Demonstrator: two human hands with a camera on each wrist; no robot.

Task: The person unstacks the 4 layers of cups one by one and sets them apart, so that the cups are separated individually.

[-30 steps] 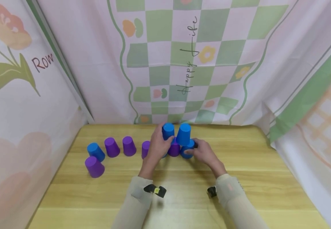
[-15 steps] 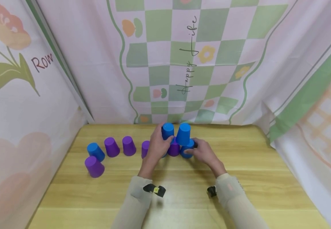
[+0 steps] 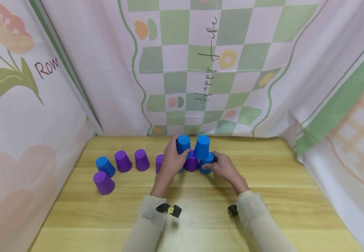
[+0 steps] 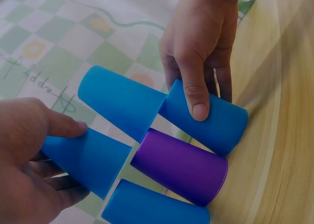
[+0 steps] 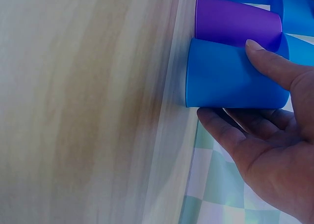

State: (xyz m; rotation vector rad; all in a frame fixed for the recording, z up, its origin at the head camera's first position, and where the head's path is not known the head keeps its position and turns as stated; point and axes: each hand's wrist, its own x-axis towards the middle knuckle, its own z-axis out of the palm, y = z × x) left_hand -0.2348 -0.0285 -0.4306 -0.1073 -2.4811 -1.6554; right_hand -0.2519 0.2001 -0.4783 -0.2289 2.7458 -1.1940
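Note:
My left hand (image 3: 173, 161) grips an upside-down blue cup (image 3: 183, 144) between thumb and fingers. In the left wrist view this cup's rim is close above a purple cup (image 4: 179, 166) and a lower blue cup (image 4: 152, 204); a narrow gap shows there. My right hand (image 3: 225, 168) holds the right-hand blue cup (image 3: 205, 165) of the bottom row, thumb on the near side, fingers behind. Another blue cup (image 3: 202, 147) stands upside down across the purple cup and that right-hand cup. In the head view my left hand mostly hides the lower blue cup.
Left of the hands stand more upside-down cups: a partly covered purple cup (image 3: 159, 163), two purple cups further left, a blue cup (image 3: 105, 167), and a purple cup (image 3: 104, 183) in front of it. A patterned curtain (image 3: 200, 70) hangs behind the wooden table (image 3: 200, 224).
My left hand has shifted very slightly left with its blue cup. The right hand and the other cups look still.

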